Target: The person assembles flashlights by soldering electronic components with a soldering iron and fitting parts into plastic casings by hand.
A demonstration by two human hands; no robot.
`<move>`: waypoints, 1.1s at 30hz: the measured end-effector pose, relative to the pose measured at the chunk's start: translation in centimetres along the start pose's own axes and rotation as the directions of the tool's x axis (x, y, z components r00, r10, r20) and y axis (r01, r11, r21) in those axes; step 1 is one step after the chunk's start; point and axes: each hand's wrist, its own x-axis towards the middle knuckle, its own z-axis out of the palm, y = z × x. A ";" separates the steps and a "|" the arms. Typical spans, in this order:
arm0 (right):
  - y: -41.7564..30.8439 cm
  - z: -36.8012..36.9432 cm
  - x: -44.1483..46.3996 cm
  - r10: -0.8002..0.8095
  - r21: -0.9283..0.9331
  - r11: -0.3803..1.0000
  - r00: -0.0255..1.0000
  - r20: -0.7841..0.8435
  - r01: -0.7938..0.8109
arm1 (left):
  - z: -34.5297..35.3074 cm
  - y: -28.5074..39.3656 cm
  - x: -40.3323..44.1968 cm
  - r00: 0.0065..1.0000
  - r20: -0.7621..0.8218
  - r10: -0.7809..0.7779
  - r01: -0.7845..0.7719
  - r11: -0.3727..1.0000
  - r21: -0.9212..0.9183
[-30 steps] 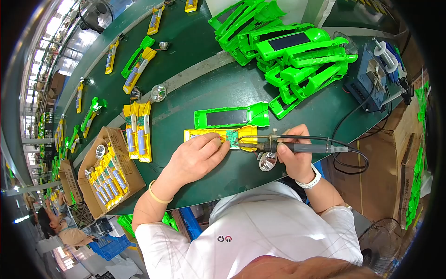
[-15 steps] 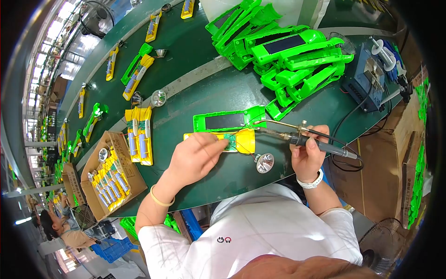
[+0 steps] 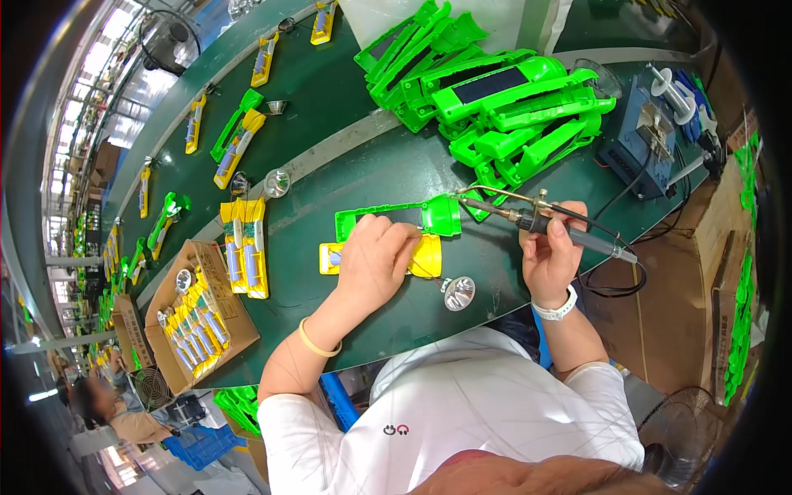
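My right hand [image 3: 551, 252] grips a soldering iron [image 3: 569, 233] with a thin curved feed tube alongside. The iron points left, its tip over the right end of a green plastic housing [image 3: 443, 216] with a dark panel. My left hand [image 3: 375, 257] is closed in a pinch at the housing's lower edge; what its fingertips hold is too small to make out. Below that hand lies a yellow casing [image 3: 426, 257] with a blue cell at its left end; the hand hides its middle. A round reflector lamp [image 3: 459, 294] sits beside the casing, joined by thin wires.
Green housings [image 3: 516, 103] are heaped at the back. Two yellow casings [image 3: 245, 247] lie left, near a cardboard box [image 3: 239, 318] of similar units. A blue soldering station [image 3: 639, 140] with a solder spool [image 3: 672, 95] stands right. Further units line the belt [image 3: 305, 70].
My left hand has moved up and right from the yellow casing's circuit board to the green housing's edge. The soldering iron's tip has risen away from the casing. The view has shifted slightly.
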 end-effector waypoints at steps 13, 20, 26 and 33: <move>-0.5 -0.6 1.0 0.207 -0.302 0.946 0.938 0.278 -0.120 | -0.5 -0.4 1.1 0.997 0.059 -0.059 0.061 0.998 -0.034; 1.0 -0.8 1.6 0.229 -0.518 0.855 0.902 0.366 -0.007 | -0.7 0.0 1.9 0.989 0.142 -0.041 0.028 0.995 0.092; 0.7 0.3 2.0 0.399 -0.392 0.876 0.879 0.259 -0.282 | -0.5 0.2 2.0 0.989 0.127 -0.071 0.058 0.993 0.100; -0.2 0.0 1.7 0.166 -0.298 0.951 0.953 0.252 -0.087 | -0.4 0.0 1.9 0.991 0.122 -0.054 0.041 0.994 0.102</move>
